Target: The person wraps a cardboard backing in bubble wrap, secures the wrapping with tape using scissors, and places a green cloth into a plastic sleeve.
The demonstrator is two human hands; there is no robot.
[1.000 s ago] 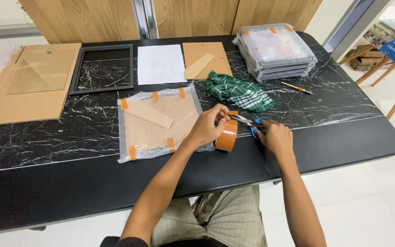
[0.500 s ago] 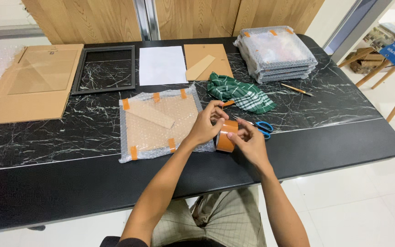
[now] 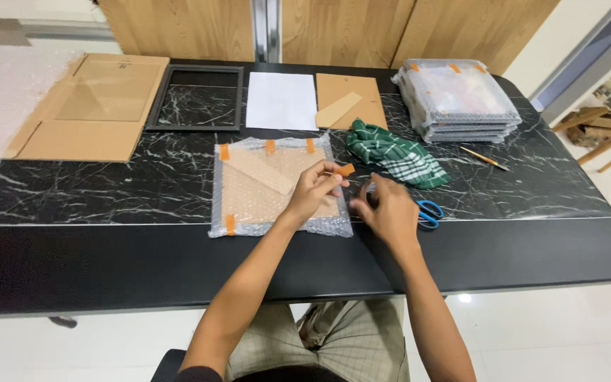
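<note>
Left hand (image 3: 314, 192) is pinching an orange tape strip (image 3: 344, 170) w/ fingers together, right hand (image 3: 389, 209) is resting loosely curled near the scissors (image 3: 429, 211); strip risks folding & sticking to itself before reaching the bubble-wrapped frame (image 3: 277, 187).

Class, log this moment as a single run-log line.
left hand: holds tape piece | right hand: on table by scissors | bubble-wrapped parcel: flat, partly taped

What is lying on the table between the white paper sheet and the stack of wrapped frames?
In the head view, a brown cardboard backing board lies between the white paper sheet and the stack of wrapped frames; a lighter cardboard strip rests on it.
</note>
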